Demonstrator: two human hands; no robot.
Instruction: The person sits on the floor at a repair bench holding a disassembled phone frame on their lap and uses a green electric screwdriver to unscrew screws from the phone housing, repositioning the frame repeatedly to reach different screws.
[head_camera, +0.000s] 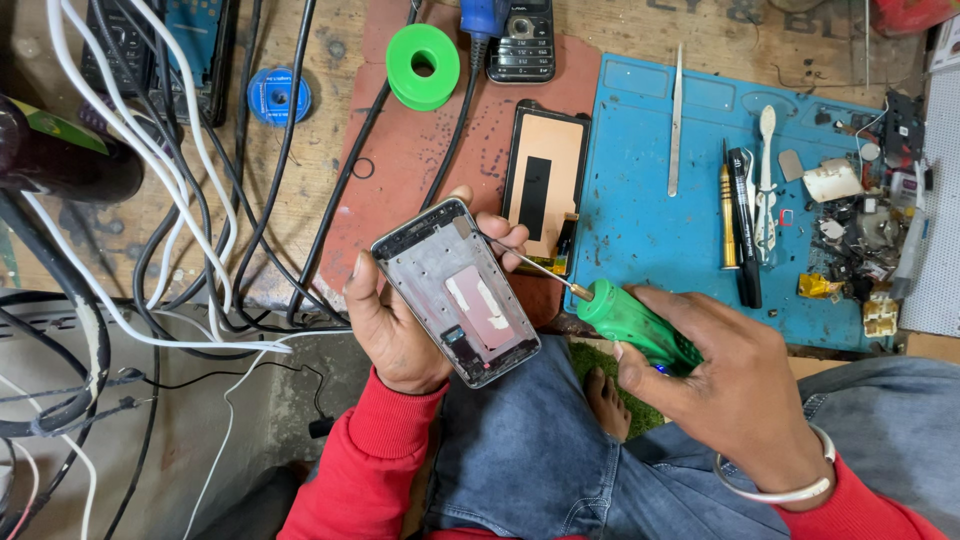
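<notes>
Head view: the left hand (395, 320) cradles a bare phone frame (456, 291) from below, fingers curled round both long edges, above the lap. The right hand (725, 375) is wrapped closed around a green-handled screwdriver (630, 320); its thin shaft reaches to the upper right edge of the frame, beside the left fingertips. To work this step well, keep the shaft in line with the screw, press lightly, and brace the frame against the palm so the tip cannot skid.

The wooden desk (330, 40) carries a reddish mat (400, 180) and a blue work mat (640, 220). On them lie a detached screen panel (545, 185), a green tape roll (423, 65), a keypad phone (521, 40), tweezers (677, 120), pens and small loose parts. Black and white cables (180, 200) trail off the left edge.
</notes>
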